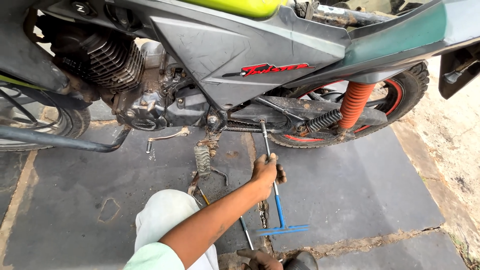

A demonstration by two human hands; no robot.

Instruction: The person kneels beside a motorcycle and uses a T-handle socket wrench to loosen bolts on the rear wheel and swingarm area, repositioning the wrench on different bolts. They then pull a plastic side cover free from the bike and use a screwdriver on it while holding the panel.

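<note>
right hand (260, 260) at bottom edge, fingers unclear | left hand (266, 172) fingers wrapped around T-wrench (274, 187) | shaft near upright, tip toward motorcycle (240, 65), blue handle low

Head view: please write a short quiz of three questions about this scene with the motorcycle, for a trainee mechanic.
1. True or false: the left hand grips the shaft of the T-handle wrench, not its blue cross handle.
2. What colour is the rear shock spring? A) orange B) black C) white
3. Fill in: the tip of the wrench sits on the motorcycle just below its grey side ____.

Key
1. True.
2. A.
3. panel.
</note>
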